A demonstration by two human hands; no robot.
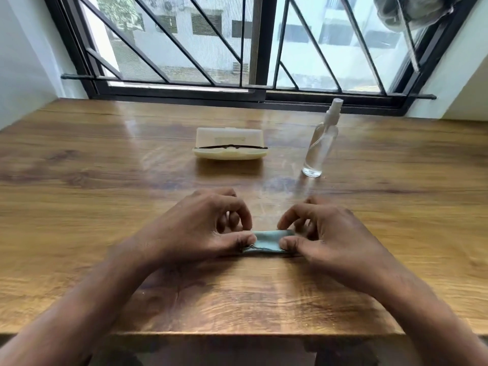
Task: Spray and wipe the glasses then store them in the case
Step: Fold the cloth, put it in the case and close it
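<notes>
A small folded blue-green cloth [268, 241] lies on the wooden table [105, 180] near its front edge. My left hand [208, 228] pinches the cloth's left end and my right hand [324, 231] pinches its right end, thumbs on top and fingers curled. Further back, in the middle of the table, a pale translucent glasses case [229, 143] lies open. The dark-framed glasses [232, 147] rest in it, their top rim showing above the case's front wall. A clear spray bottle [320, 143] with a white nozzle stands upright to the right of the case.
A barred window [253, 48] runs along the far edge of the table. White walls close in on both sides. The table's front edge [250, 334] lies just below my forearms.
</notes>
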